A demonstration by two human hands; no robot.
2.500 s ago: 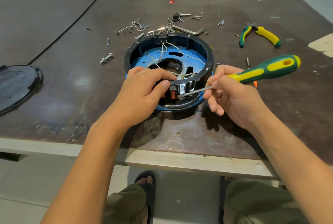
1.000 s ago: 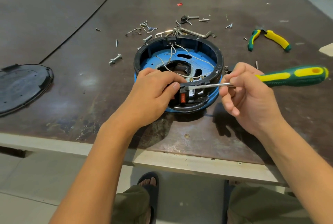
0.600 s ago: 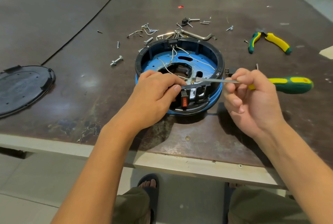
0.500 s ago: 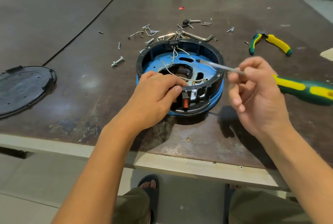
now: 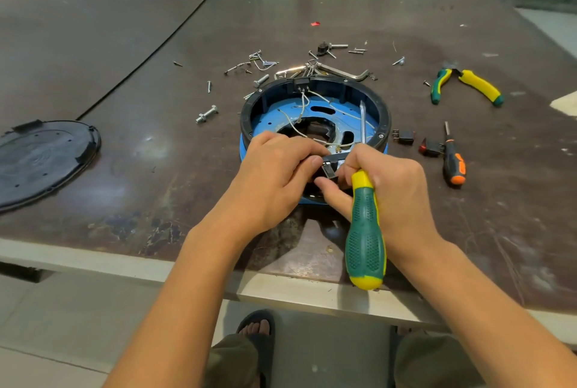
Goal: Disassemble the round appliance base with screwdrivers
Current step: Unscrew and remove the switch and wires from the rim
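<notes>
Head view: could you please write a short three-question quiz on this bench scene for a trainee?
1. True or false: the right hand grips the green and yellow screwdriver.
2. Where do the pliers lie from the round base? A: inside it. B: on the table, to its right. C: on the floor.
3. Fill in: the black lid lies to the base's ____.
Key: 1 true; 2 B; 3 left.

My right hand (image 5: 393,191) grips a screwdriver (image 5: 365,231): dimpled green grip, shiny metal shaft. Under my left hand (image 5: 271,178), the base (image 5: 384,119) is matt black plastic over smooth blue. Tabletop (image 5: 156,169) beneath: scuffed, worn.
</notes>
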